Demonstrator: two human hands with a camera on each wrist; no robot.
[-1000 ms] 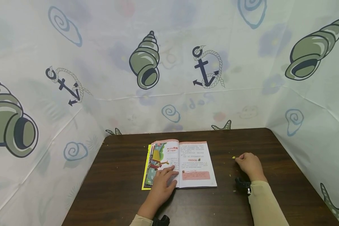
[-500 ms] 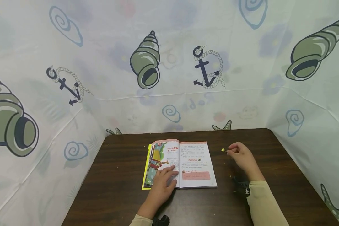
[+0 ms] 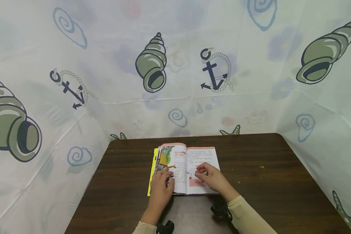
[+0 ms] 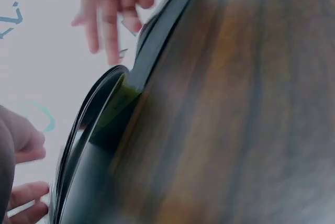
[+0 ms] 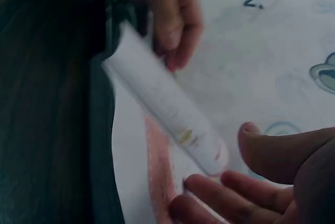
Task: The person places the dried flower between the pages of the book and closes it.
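An open printed book (image 3: 179, 182) lies on the brown table, with a coloured picture on its left page and a pink box on the right. My left hand (image 3: 161, 187) rests on the lower left page, thumb apart from the fingers; its fingers also show beside the page edges in the left wrist view. Over the right page hovers my right hand (image 3: 212, 178), fingers loosely bent. The right wrist view shows its thumb (image 5: 272, 153) apart from the fingers, with nothing visible between them. A white page (image 5: 157, 93) bulges upward there, bearing a blurred yellow mark.
A yellow sheet or cover (image 3: 152, 172) sticks out under the book's left side. A small pale scrap (image 3: 261, 167) lies on the table (image 3: 269, 195) at right. Shell-patterned cloth (image 3: 181, 65) hangs behind the table. A black device is on each wrist.
My right hand, earlier pinching a small yellow piece right of the book, has come left over the right page; that piece no longer shows in its fingers. My left hand has shifted slightly left.
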